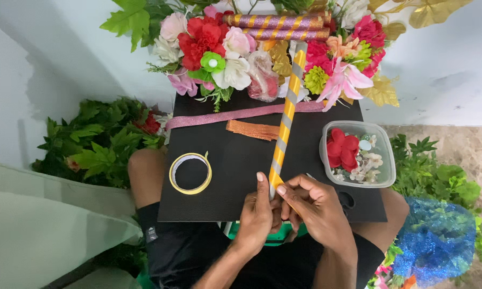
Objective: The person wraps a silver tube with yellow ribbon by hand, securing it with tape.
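Note:
A long stick (285, 120) wrapped in grey and gold spiral stripes lies across a black board (235, 166) on my lap, its far end among the flowers. My left hand (258, 214) grips its near end with the thumb upright along it. My right hand (315, 206) pinches the same end, fingertips on a strip of gold ribbon at the stick. Both hands are at the board's near edge.
A yellow tape roll (190, 173) lies on the board's left. A clear tub (383, 155) with red and white flowers sits at right. Pink (241, 114) and copper (253, 130) glitter ribbons lie across the board. Artificial flowers and two wrapped sticks (276, 27) stand behind; green leaves (99, 142) and blue mesh (436, 241) flank my legs.

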